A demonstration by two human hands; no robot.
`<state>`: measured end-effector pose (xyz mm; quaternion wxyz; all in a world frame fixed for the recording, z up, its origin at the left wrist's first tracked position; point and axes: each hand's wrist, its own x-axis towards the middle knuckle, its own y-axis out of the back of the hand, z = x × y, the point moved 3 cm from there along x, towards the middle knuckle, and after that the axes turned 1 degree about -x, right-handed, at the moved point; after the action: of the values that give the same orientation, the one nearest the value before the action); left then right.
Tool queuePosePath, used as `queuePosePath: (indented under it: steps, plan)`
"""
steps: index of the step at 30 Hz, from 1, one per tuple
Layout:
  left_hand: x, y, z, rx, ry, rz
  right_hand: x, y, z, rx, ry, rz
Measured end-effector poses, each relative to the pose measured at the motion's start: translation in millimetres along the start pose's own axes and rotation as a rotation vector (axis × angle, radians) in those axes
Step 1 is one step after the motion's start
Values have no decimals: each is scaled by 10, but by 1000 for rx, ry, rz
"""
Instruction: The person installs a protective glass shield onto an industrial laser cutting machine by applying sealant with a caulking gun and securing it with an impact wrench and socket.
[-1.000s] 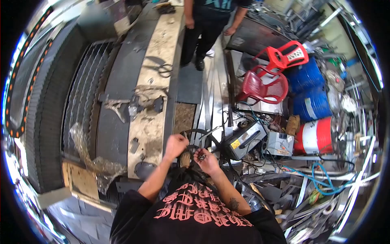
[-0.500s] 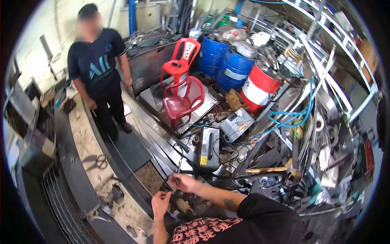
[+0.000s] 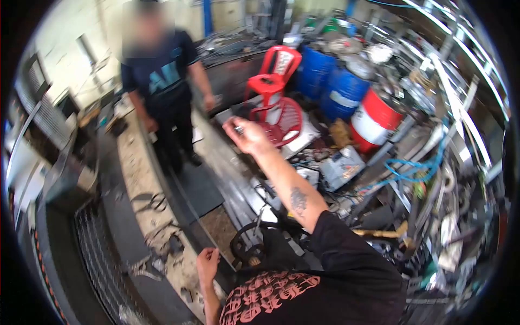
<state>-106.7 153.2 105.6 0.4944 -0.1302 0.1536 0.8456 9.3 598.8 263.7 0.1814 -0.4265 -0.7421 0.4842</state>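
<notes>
My right hand (image 3: pixel 248 136) is stretched far forward, fingers closed around a small shiny metal piece (image 3: pixel 239 130) that is mostly hidden by them. In the view it overlaps the area just left of the red chairs. Low down, near the bench edge, my left hand (image 3: pixel 207 264) has its fingers curled together; what they pinch, if anything, I cannot tell. A thin pale line (image 3: pixel 190 205) runs beside the bench toward the left fingertips. Scissor-like dark shears (image 3: pixel 157 202) lie on the long bench (image 3: pixel 134 162), to the left of both hands.
A person (image 3: pixel 162 81) stands beyond the bench's far part. Red plastic chairs (image 3: pixel 287 122), blue drums (image 3: pixel 344 93) and a red-white drum (image 3: pixel 375 122) stand ahead. Scrap metal and a blue hose (image 3: pixel 411 172) crowd the right side. A grey machine box (image 3: pixel 342 167) sits on the floor.
My right hand has moved forward and up, away from my left hand, with the arm now extended. My left hand stays low with curled fingers. The whole view has shifted.
</notes>
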Motion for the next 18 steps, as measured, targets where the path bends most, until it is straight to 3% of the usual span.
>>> queuePosePath:
  steps: [7,11,18]
  plan:
    - [271,-297,-38,-100,96,53,595,-257,-18,-75,-64,69]
    - [794,-369,151,-134,107,51,1561,19,-57,80,-159,-34]
    - [2636,-339,290,-256,152,220,2890,71,-1393,109,142,-16]
